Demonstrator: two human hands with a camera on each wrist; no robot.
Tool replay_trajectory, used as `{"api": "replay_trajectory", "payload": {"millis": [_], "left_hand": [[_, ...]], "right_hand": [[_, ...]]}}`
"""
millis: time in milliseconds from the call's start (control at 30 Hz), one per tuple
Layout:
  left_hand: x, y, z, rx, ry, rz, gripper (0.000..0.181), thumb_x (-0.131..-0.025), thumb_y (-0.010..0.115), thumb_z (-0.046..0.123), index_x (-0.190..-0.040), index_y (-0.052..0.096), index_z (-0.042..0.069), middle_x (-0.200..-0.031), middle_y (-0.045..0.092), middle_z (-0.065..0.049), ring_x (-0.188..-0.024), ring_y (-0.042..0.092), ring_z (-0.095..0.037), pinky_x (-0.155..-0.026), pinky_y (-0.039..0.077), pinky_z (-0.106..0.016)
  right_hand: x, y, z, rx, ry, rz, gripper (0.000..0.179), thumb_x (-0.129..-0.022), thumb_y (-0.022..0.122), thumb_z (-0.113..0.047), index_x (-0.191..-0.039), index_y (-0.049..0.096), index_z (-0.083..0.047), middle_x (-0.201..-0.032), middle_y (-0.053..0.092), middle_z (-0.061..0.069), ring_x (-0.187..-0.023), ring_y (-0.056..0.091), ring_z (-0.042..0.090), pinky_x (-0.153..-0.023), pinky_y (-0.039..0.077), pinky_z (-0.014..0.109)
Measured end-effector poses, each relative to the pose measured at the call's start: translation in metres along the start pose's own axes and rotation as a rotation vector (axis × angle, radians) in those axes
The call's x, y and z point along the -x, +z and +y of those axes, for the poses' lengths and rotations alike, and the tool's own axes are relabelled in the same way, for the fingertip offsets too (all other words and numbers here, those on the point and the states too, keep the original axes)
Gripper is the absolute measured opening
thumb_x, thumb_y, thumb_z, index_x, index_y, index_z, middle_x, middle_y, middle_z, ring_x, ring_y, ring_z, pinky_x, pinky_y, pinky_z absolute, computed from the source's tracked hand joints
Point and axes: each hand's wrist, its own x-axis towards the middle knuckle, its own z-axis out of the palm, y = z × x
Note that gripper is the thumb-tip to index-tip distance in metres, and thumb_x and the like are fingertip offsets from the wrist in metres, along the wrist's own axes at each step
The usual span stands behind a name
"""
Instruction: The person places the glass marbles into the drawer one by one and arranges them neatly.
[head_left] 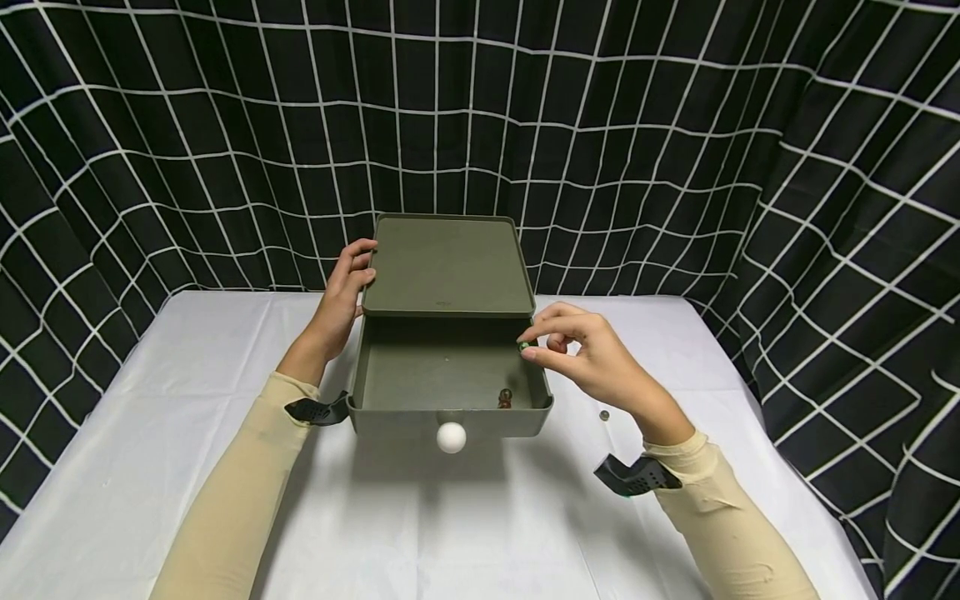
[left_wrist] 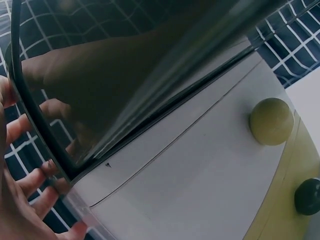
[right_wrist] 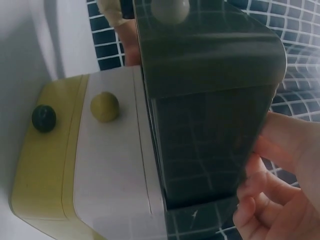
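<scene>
A dark green drawer (head_left: 420, 375) is pulled out toward me, its white knob (head_left: 452, 437) at the front. My right hand (head_left: 592, 358) pinches a small green marble (head_left: 524, 346) between thumb and index finger, above the drawer's right wall. Inside, near the front right corner, lie two small marbles (head_left: 505, 398), one dark and one reddish brown. My left hand (head_left: 337, 308) rests against the left side of the green cabinet (head_left: 450, 262), fingers at its top edge. In the right wrist view the fingers of my right hand (right_wrist: 280, 185) hide the marble.
Another small marble (head_left: 604, 415) lies on the white tablecloth (head_left: 465, 533), right of the drawer. Below the green drawer are stacked a white drawer (right_wrist: 112, 165) with a yellow knob (right_wrist: 105, 107) and a yellow drawer (right_wrist: 42, 175) with a dark green knob (right_wrist: 44, 118). A black grid curtain (head_left: 450, 100) stands behind.
</scene>
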Motion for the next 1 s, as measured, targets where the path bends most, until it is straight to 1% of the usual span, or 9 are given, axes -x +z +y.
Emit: {"api": "replay_trajectory", "payload": {"millis": [167,400,600,800,1000], "left_hand": [[0.001,0.0,0.0,-0.006,-0.003,0.003,0.048,-0.104,0.036,0.021,-0.151,0.029,0.016,-0.149,0.033,-0.007,-0.127,0.037,-0.021,-0.104,0.033,-0.061],[0.0,0.0,0.0,-0.003,-0.006,0.004,0.047,-0.103,0.036,0.021,-0.15,0.031,0.017,-0.147,0.034,-0.005,-0.124,0.038,-0.019,-0.095,0.035,-0.051],[0.0,0.0,0.0,-0.013,-0.01,0.004,0.047,-0.103,0.035,0.022,-0.15,0.031,0.018,-0.149,0.033,-0.007,-0.125,0.038,-0.019,-0.096,0.035,-0.051],[0.0,0.001,0.0,-0.017,-0.015,0.006,0.048,-0.103,0.035,0.022,-0.151,0.03,0.018,-0.15,0.031,-0.008,-0.125,0.037,-0.019,-0.095,0.035,-0.05],[0.0,0.001,0.001,-0.014,-0.018,0.005,0.048,-0.103,0.035,0.021,-0.151,0.03,0.018,-0.151,0.03,-0.009,-0.125,0.037,-0.02,-0.096,0.034,-0.05]], "right_hand": [[-0.001,0.001,-0.001,0.013,0.009,-0.006,0.013,-0.085,0.078,-0.002,-0.097,0.078,-0.005,-0.099,0.063,0.008,-0.074,0.051,0.011,-0.07,0.044,0.02],[0.0,-0.002,0.001,0.025,0.032,-0.013,0.017,-0.086,0.078,-0.004,-0.102,0.076,-0.001,-0.103,0.066,0.009,-0.074,0.05,0.01,-0.071,0.043,0.02],[0.001,-0.006,0.003,0.03,0.041,0.004,0.015,-0.088,0.076,-0.005,-0.102,0.076,-0.003,-0.103,0.068,0.008,-0.073,0.051,0.009,-0.071,0.043,0.02],[0.005,-0.011,0.007,0.005,0.016,0.028,0.014,-0.09,0.071,-0.002,-0.104,0.075,-0.001,-0.102,0.066,0.01,-0.07,0.052,0.008,-0.068,0.043,0.02],[0.011,-0.017,0.013,-0.017,0.001,0.055,0.016,-0.09,0.069,0.001,-0.104,0.076,-0.004,-0.096,0.063,0.004,-0.071,0.052,0.007,-0.069,0.044,0.021]]}}
